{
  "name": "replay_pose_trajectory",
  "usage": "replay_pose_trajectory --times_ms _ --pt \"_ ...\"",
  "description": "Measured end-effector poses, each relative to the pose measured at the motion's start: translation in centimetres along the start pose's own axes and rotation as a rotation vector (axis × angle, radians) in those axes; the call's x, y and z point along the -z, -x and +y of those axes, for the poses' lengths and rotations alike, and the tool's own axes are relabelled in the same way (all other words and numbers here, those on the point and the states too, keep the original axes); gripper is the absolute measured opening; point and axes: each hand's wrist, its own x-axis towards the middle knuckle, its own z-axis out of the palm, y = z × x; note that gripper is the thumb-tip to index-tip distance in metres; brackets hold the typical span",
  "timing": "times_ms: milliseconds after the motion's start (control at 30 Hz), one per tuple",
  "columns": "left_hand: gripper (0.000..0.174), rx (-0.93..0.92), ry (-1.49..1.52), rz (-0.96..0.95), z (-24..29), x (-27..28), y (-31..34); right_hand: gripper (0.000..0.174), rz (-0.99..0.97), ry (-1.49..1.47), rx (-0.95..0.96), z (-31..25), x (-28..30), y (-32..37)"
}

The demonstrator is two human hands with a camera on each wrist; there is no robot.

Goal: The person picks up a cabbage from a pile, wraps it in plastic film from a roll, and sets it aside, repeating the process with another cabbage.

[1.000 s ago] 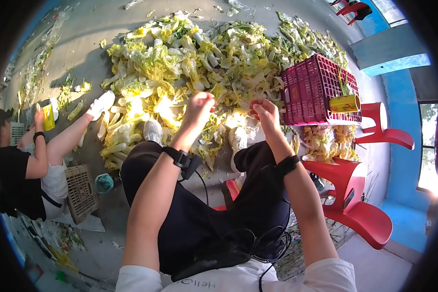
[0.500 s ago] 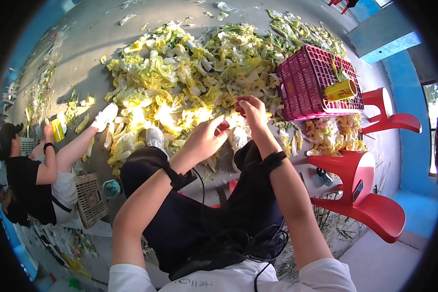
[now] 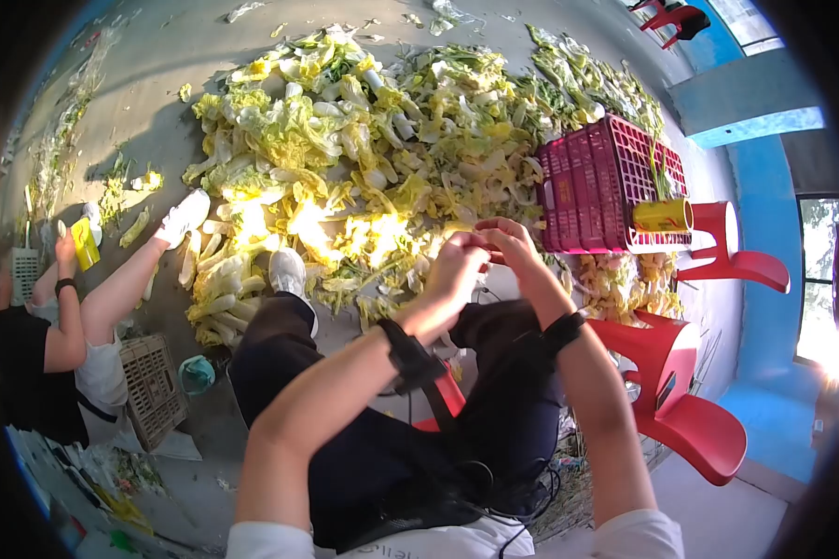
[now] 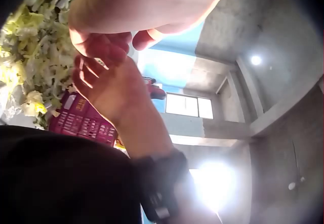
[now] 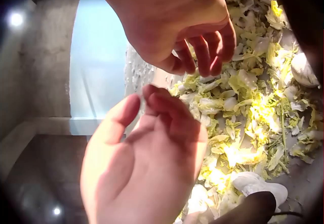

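Above my lap in the head view, my left hand (image 3: 452,272) and right hand (image 3: 515,250) meet at the fingers. The right wrist view shows the left hand (image 5: 147,163) palm outward with loosely bent fingers, its thumb near the fingertips. Over it hangs the right hand (image 5: 177,26), fingers loosely curled. Nothing shows in either hand. A dark band (image 3: 410,359) is strapped round the left wrist and another band (image 3: 564,331) round the right. Nearest beyond the hands spreads a heap of yellow-green cabbage leaves (image 3: 289,135), partly in bright sunlight.
A magenta plastic crate (image 3: 578,191) stands to the right, with a yellow can (image 3: 662,216) on it. Red chairs (image 3: 690,429) are further right. On the left sits a person (image 3: 28,359) beside a beige crate (image 3: 154,387). My shoe (image 3: 289,272) is by the leaves.
The hands were apart over the leaves; the left hand has come across to the right until the two meet. The head view shifted and swung back.
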Motion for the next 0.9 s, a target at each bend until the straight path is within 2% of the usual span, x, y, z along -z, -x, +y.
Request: replay_pose_trajectory --times_ms 33,100,167,233,267,367,400,433,500,533,567,633,700,733,833,867,900 --pt "0.018 -0.093 0.119 -0.011 -0.6 -0.5 -0.6 0.031 -0.036 0.008 -0.073 -0.7 0.4 -1.8" --pt "0.019 -0.063 0.287 0.032 0.6 -1.0 -0.9 0.031 -0.071 0.003 -0.130 -2.1 1.4 -6.8" --pt "0.023 -0.100 0.226 0.107 1.8 -0.2 -1.0 0.028 0.008 -0.043 -0.234 -3.7 1.0 -12.6" --pt "0.025 -0.078 0.302 0.100 3.7 1.7 -0.8 0.022 0.040 0.048 -0.132 -1.0 1.4 -20.7" --pt "0.024 -0.093 0.282 0.126 4.4 3.0 -0.6 0.018 0.063 0.032 -0.160 -0.1 0.7 -23.6" --pt "0.022 -0.204 0.169 0.281 5.1 5.7 -2.1 0.028 0.073 0.251 -0.259 4.3 -3.2 -31.6" --pt "0.021 -0.254 0.115 0.344 5.4 6.4 -2.7 0.034 0.037 0.349 -0.285 6.0 -4.6 -32.8" --pt "0.018 -0.183 0.111 0.355 6.1 6.8 -2.9 0.041 -0.003 0.445 -0.300 7.3 -6.4 -33.7" --pt "0.017 -0.127 0.241 0.395 4.5 7.5 -3.9 0.055 -0.049 0.554 -0.276 11.0 -9.2 -35.2" --pt "0.017 -0.073 0.453 0.377 5.4 7.7 -3.2 0.062 -0.054 0.566 -0.239 13.4 -10.3 -35.6" --pt "0.017 0.009 0.514 0.322 5.7 8.1 -3.1 0.069 -0.058 0.574 -0.203 14.8 -11.5 -35.4" --pt "0.018 -0.129 0.351 0.376 6.2 7.7 -3.7 0.070 -0.051 0.460 -0.287 15.8 -12.5 -34.7" --pt "0.020 -0.118 0.172 0.365 7.7 7.8 -3.5 0.068 0.037 0.362 -0.290 20.2 -12.7 -36.6" --pt "0.021 -0.117 0.196 0.363 7.6 7.8 -3.6 0.055 0.190 0.471 -0.301 22.5 -12.8 -38.2" --pt "0.022 -0.134 0.245 0.341 7.8 7.4 -3.5 0.040 0.304 0.900 -0.165 18.8 -12.4 -36.5" --pt "0.022 -0.144 0.258 0.329 8.1 7.2 -3.5 0.030 0.429 0.620 -0.143 17.7 -12.1 -35.9" --pt "0.022 -0.160 0.250 0.330 8.1 7.0 -3.4 0.029 0.439 0.603 -0.091 15.5 -11.7 -34.6"
